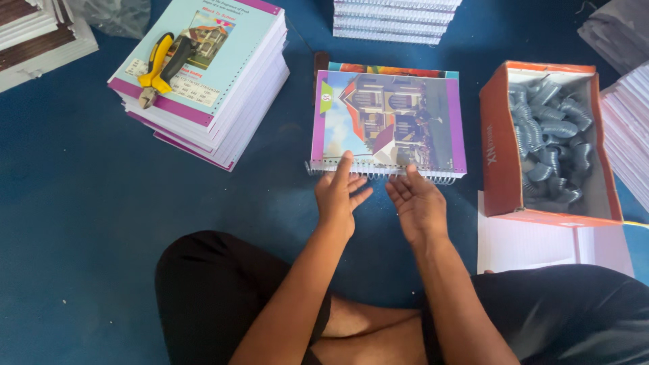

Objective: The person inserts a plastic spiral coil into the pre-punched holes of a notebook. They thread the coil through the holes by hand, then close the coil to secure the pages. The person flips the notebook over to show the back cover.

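A notebook (389, 122) with a purple-bordered cover showing a house lies on the blue floor in front of me. A metal spiral coil (385, 172) runs along its near edge. My left hand (340, 196) is open, fingers spread, its fingertips touching the coil edge at the left. My right hand (416, 203) is open, palm up, fingertips at the coil near the middle. Neither hand holds anything.
A stack of notebooks (209, 81) stands at the left with yellow-handled pliers (157, 67) on top. An orange box (547, 145) of grey spiral coils sits at the right, white paper (534, 247) beneath it. More stacks lie at the back (395, 20) and right edge (629, 135).
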